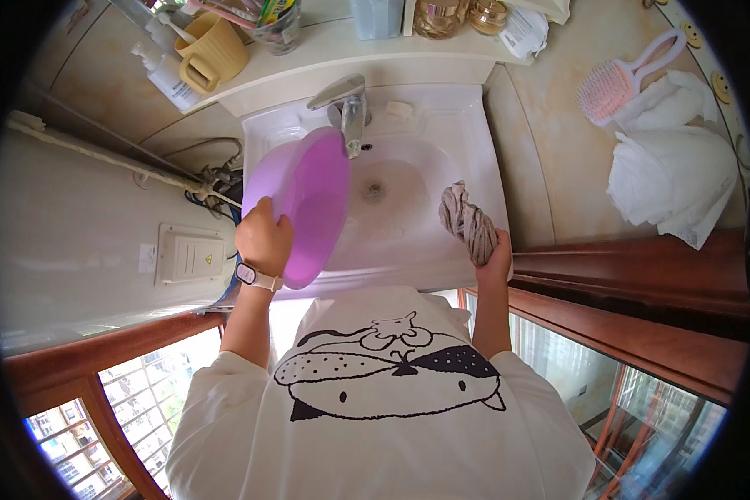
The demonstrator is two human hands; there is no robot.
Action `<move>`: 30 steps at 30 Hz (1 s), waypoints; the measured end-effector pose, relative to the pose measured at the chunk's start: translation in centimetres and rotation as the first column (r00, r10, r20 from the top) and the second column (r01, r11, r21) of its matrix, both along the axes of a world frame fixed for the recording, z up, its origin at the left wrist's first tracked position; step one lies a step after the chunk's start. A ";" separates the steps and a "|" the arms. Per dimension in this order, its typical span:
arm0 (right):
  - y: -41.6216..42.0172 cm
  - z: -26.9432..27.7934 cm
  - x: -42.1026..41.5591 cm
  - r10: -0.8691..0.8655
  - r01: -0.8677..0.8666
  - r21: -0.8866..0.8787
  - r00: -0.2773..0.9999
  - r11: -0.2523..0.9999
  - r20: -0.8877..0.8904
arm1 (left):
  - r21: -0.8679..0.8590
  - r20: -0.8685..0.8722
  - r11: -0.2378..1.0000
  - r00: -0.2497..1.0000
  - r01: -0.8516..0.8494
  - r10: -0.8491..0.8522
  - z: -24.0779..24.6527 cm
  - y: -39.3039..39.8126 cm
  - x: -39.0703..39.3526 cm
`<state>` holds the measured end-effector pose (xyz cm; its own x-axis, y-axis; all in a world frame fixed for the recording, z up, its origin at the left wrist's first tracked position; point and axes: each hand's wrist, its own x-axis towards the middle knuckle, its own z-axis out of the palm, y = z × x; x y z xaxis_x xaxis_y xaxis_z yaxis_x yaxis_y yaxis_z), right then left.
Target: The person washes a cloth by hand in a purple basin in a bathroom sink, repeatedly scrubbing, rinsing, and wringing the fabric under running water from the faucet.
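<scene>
My left hand (264, 236), with a watch on its wrist, grips the near left rim of a purple plastic basin (315, 200). The basin is tilted on its side over the left part of a white ceramic washbasin (412, 256), close to the metal faucet (353, 119). In my right hand (497, 256) is a twisted, wrung greyish-brown cloth (465, 222), held over the right side of the washbasin. A little water seems to lie around the drain (374, 190). A small piece of soap (400, 109) rests right of the faucet.
Along the back, a shelf (325, 56) carries a yellow mug (215, 47), a pump bottle (169, 78), a glass cup and cosmetic jars (487, 15). A pink hairbrush (606, 90) and white cloth or tissue (672, 178) are at the right. A white appliance (112, 231) stands left.
</scene>
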<state>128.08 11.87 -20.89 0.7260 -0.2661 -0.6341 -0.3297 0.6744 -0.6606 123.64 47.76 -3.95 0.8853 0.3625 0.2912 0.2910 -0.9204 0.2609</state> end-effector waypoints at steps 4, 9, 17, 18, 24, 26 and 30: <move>-0.4 0.0 -0.2 0.037 -0.039 -0.088 0.999 0.995 -0.023 | 0.071 0.005 0.997 1.000 -0.001 0.000 -0.2 0.6 -0.4; -1.4 -0.7 -0.3 0.042 -0.043 -0.053 0.999 0.998 -0.035 | 0.049 0.117 0.998 0.992 0.034 -0.040 0.4 0.3 -0.6; -1.2 0.7 -0.7 0.074 -0.076 -0.053 0.997 0.996 -0.036 | 0.042 0.168 0.999 0.986 -0.001 -0.006 1.4 0.4 -0.7; -1.2 0.5 -0.7 0.072 -0.074 -0.048 0.997 0.996 -0.037 | 0.043 0.170 0.999 0.985 -0.012 0.005 1.4 0.7 -0.8; -1.0 0.9 -0.8 0.082 -0.085 -0.050 0.995 0.995 -0.055 | 0.026 0.204 0.994 0.974 -0.102 0.095 1.6 2.5 -1.9; -1.4 0.2 -0.8 0.104 -0.105 -0.053 0.994 0.993 -0.031 | 0.020 0.223 0.991 0.967 -0.134 0.127 1.4 2.9 -2.2; -1.1 0.2 -0.8 0.073 -0.076 -0.060 0.995 0.995 -0.065 | -0.044 0.206 0.981 0.959 -0.188 0.193 1.0 4.3 -2.9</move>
